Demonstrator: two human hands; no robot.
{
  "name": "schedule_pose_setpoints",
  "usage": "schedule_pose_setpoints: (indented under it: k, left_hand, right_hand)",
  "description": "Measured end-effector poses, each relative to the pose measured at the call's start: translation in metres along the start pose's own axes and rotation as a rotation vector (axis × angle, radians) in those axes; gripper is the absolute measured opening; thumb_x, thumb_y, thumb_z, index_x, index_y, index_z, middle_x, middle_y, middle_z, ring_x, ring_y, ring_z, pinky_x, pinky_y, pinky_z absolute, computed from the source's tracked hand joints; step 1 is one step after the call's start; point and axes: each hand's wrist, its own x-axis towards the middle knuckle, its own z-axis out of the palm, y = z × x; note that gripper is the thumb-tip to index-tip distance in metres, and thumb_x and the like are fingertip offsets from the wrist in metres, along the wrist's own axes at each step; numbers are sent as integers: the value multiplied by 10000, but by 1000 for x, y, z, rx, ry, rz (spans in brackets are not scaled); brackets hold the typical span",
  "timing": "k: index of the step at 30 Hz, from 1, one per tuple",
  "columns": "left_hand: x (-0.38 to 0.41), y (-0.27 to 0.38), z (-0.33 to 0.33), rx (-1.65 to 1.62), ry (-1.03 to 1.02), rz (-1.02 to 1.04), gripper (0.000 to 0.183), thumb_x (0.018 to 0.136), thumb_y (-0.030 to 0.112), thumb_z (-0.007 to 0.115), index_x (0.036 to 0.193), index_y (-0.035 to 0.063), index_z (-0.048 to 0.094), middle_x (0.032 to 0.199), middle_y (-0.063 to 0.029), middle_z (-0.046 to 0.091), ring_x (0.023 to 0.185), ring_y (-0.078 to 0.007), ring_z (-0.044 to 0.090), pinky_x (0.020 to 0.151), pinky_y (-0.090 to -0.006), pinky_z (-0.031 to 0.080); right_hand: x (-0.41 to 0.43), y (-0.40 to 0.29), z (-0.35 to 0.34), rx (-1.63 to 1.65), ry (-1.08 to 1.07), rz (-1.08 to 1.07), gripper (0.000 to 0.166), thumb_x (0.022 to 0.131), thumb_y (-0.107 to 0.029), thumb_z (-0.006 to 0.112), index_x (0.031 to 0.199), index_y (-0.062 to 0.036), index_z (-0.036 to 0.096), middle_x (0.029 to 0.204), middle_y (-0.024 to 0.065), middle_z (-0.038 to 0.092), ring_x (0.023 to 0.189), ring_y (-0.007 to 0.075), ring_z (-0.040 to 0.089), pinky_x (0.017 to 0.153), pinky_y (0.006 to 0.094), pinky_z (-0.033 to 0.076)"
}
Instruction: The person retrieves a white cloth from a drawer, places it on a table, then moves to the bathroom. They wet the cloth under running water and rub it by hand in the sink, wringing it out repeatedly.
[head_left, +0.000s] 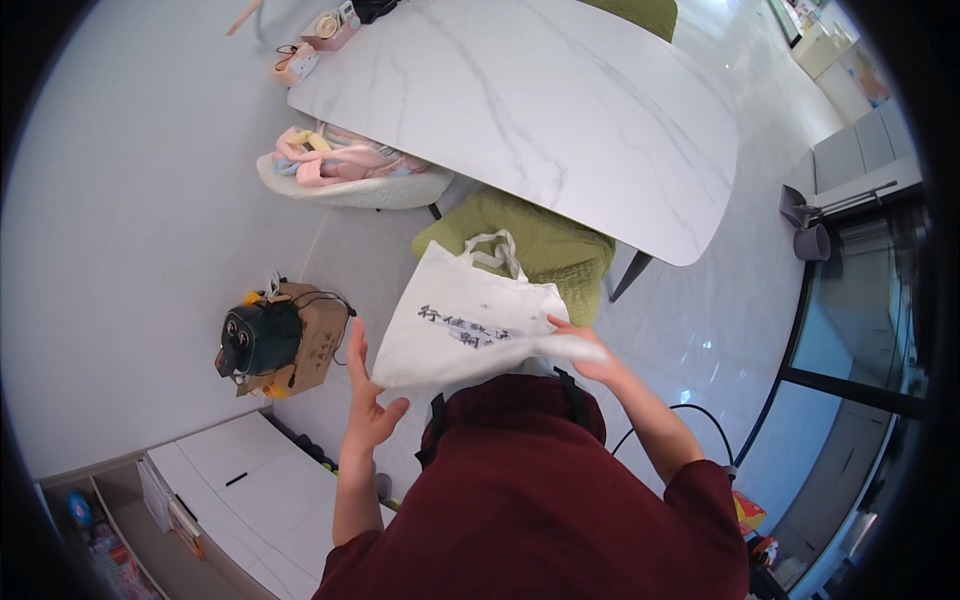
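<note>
A white canvas tote bag (465, 307) with dark printed characters lies slanted in front of me, its two handles pointing away. It overlaps the green quilted cover of a chair (577, 262), and its near edge reaches my lap. My left hand (369, 409) is open beside the bag's near left corner, fingers spread, with nothing in it. At the near right corner, my right hand (598, 361) touches the bag. A blurred fold of the cloth crosses that hand, so whether the fingers grip it is unclear.
A white marble-patterned table (525, 112) stands ahead. Beside it, a white chair (360, 191) carries pink clothes (352, 161). A dark green appliance (262, 337) rests on a cardboard box (319, 345) to the left. A white cabinet (240, 480) is behind left; a glass door (840, 315) is at right.
</note>
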Motion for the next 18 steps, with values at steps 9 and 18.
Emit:
schedule_pose_setpoints:
  k: [9,18]
  left_hand:
    - [63,-109,77,-294,38,-410,360,821,78,603,1096,27,375,1016,-88,514,892,-129,485,770,-269,410]
    - [18,-148,97,-234,130,-616,278,832,45,533,1077,-1,412,777,-33,542,660,-69,485,584,-216,397]
  right_hand:
    - [-7,-6,4,623,340,392,588,939,-413,479,1321,25,392,1259,117,517,1101,184,522,909,322,432]
    - [-12,30,17,349,589,409,353,904,-276,572,1008,57,623,893,87,672,779,122,606,707,284,486]
